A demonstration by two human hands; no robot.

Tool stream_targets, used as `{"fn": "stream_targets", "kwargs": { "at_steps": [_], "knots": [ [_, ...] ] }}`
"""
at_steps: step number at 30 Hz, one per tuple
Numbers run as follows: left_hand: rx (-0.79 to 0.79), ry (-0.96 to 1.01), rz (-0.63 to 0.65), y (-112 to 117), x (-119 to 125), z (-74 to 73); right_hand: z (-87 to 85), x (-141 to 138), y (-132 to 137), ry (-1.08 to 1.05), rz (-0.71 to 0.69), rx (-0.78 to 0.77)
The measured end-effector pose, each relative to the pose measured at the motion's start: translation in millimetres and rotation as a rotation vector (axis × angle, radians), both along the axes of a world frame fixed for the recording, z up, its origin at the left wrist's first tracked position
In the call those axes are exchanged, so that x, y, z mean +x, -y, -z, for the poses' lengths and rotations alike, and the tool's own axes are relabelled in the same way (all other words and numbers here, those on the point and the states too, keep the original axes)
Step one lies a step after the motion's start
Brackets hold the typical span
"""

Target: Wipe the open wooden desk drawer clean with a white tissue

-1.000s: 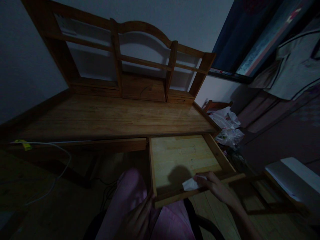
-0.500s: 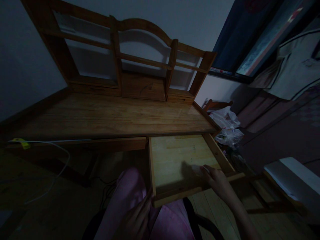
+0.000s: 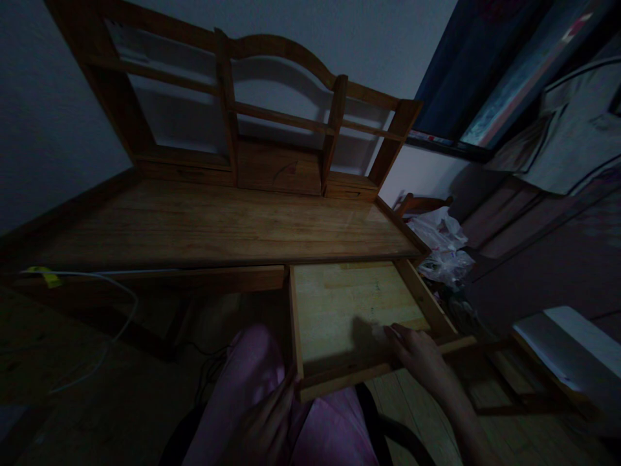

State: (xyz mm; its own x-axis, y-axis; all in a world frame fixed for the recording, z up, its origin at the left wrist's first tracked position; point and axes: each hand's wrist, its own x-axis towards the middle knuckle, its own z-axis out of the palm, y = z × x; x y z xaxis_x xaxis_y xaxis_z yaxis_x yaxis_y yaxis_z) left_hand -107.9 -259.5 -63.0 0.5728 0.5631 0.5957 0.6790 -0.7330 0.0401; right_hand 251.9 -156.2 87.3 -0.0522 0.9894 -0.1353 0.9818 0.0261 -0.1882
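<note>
A light wooden drawer (image 3: 339, 298) stands pulled out from under the right half of a wooden desk (image 3: 218, 226). My right hand (image 3: 417, 356) lies inside the drawer near its front right, palm down, fingers pressed on a white tissue (image 3: 381, 331); only a pale scrap of the tissue shows at my fingertips. My left hand (image 3: 272, 421) rests low over my pink-clad lap (image 3: 252, 369). Its fingers are stretched out and reach up to the left corner of the drawer front (image 3: 339, 382). The light is very dim.
A wooden hutch (image 3: 272, 129) with bare shelves stands at the back of the desk. A white cable (image 3: 116, 285) hangs off the desk's left front. Plastic bags (image 3: 441, 246) lie on a chair to the right. A pale flat surface (image 3: 567, 349) is at the far right.
My right hand has slid the tissue from the drawer's front edge further into the drawer and now covers most of it. My left hand has stayed in place.
</note>
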Motion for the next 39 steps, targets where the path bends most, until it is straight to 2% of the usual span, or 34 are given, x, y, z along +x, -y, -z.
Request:
{"fn": "stream_targets", "kwargs": {
  "at_steps": [6,14,19,23,27,33,36,39],
  "knots": [
    [0.012,-0.063,-0.034,-1,1,0.7,3.0,2,1,0.075,-0.004,-0.004],
    [0.035,-0.068,-0.059,0,1,-10.4,-8.6,-7,3,0.157,0.024,0.037],
    [0.012,0.053,-0.031,1,4,-0.5,-9.2,-16,2,0.193,0.024,-0.035],
    [-0.022,0.02,0.004,1,3,9.9,-9.9,-28,3,0.213,-0.005,-0.049],
    [0.013,-0.009,0.024,0,2,9.6,-9.3,-55,6,0.206,-0.045,-0.043],
    [0.025,0.046,0.023,-2,5,-6.5,5.2,-122,20,0.151,-0.256,-0.077],
    [0.07,0.039,0.008,-3,4,-4.5,7.0,-151,27,0.054,-0.333,-0.093],
    [0.052,0.037,-0.012,-3,3,0.7,2.4,-164,31,-0.032,-0.351,-0.131]
  ]
}}
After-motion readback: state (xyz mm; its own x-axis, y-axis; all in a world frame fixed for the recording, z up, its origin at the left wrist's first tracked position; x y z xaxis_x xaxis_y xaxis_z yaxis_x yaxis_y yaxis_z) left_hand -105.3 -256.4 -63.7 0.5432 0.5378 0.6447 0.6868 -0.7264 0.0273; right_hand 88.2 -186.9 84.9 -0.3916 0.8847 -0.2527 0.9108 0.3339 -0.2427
